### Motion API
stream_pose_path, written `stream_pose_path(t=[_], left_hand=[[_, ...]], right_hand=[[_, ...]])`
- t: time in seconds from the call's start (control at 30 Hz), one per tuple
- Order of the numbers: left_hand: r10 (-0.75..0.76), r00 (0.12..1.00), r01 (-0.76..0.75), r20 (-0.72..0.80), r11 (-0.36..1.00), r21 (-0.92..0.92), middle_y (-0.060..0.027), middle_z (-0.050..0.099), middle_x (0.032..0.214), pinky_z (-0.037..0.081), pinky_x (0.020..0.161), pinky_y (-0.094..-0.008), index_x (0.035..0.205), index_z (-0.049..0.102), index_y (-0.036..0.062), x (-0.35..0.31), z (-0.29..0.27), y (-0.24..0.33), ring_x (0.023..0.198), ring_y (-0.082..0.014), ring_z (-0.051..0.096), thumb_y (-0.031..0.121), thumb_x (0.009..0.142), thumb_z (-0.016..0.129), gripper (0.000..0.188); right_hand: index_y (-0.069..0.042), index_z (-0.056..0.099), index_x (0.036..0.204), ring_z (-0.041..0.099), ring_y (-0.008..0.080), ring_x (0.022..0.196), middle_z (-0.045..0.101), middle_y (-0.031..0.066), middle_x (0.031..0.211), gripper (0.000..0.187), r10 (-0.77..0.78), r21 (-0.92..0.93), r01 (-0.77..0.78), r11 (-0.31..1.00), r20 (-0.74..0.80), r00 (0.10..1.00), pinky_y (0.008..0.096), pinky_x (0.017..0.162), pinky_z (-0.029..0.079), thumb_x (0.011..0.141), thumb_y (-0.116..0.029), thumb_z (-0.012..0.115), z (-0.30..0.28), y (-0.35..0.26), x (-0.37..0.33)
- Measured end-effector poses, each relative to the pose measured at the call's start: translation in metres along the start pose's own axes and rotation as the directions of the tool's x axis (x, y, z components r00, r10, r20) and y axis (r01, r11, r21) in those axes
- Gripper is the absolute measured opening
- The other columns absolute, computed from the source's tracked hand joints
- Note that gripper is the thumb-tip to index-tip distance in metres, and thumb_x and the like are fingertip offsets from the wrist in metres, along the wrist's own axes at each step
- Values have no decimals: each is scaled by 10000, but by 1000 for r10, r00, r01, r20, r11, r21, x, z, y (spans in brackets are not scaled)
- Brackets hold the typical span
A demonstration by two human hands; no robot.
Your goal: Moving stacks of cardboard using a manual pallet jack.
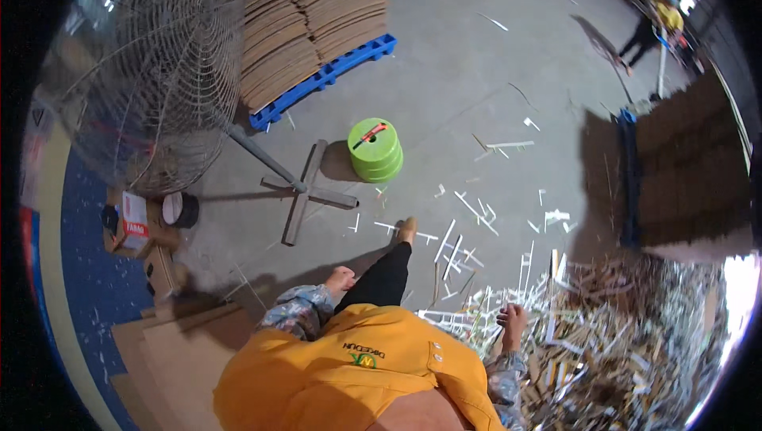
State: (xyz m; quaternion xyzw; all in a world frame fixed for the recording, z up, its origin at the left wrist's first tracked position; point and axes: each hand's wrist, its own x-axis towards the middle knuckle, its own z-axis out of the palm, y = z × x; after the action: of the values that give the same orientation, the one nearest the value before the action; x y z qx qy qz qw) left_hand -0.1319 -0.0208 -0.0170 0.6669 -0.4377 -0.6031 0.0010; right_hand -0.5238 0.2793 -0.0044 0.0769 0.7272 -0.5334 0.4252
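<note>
Between 2 hands, orange garment, logo, lettering

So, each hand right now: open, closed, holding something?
Left hand: curled, nothing visible held; whether fully closed, can't tell.
Right hand: partly open, nothing visible held.

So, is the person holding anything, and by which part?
Nothing visibly held: the left hand and right hand look loosely curled, palms hidden. The red cutter lies on the green drum.

Two bare hands; one round wire-caged fan, ten o'clock; one lime-green ribbed plastic drum, one red-and-black cutter, twelve o'clock; three blue plastic pallets: eleven, twelve, three o'clock.
</note>
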Motion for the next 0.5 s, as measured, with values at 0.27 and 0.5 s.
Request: stream_pose_path(t=[0.27, 0.5], left_hand=[[23, 999, -24, 35, 1000, 19, -59, 550, 578, 411, 390, -255, 719, 565, 33, 40, -8, 26, 449, -144, 520, 190, 772, 481, 185], [68, 997, -63, 33, 989, -131, -60, 568, 728, 447, 502, -234, 1013, 485, 27, 109, 12, 188, 583, -127, 545, 229, 825, 486, 276]], right_hand=[[-4, 483, 938, 571, 194, 586, 575, 109, 726, 244, 261, -362, -166, 917, 232, 937, 308, 521, 469, 804, -208, 479, 57, 40, 10], [21, 495, 932, 575, 206, 567, 582, 118, 734, 249, 91, -218, -27, 976, 289, 953, 326, 503, 467, 791, -184, 504, 206, 117, 159]])
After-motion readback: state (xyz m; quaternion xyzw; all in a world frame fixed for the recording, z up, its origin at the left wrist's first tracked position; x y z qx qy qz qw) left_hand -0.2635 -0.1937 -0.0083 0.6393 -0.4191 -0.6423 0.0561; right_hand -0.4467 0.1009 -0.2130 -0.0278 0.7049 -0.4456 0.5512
